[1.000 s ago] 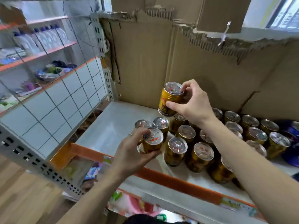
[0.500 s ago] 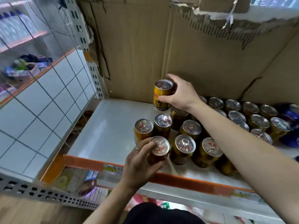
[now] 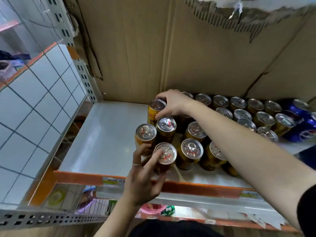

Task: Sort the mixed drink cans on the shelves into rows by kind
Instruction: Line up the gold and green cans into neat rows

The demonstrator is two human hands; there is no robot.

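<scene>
Here, the right fingertips curl over the rim of a yellow can, gripping it from above; it stands upright at the back left corner of the can cluster, just above centre frame, though whether its base touches the shelf is hidden. The right hand and bare forearm run off to the lower right. Lower down, the left fingers lie across the lid of the front can, with the thumb curled against its near side, so the left hand grips it at the shelf's front. Gold cans stand packed beside it and in rows toward the right, where blue cans sit. The white shelf has torn cardboard behind
</scene>
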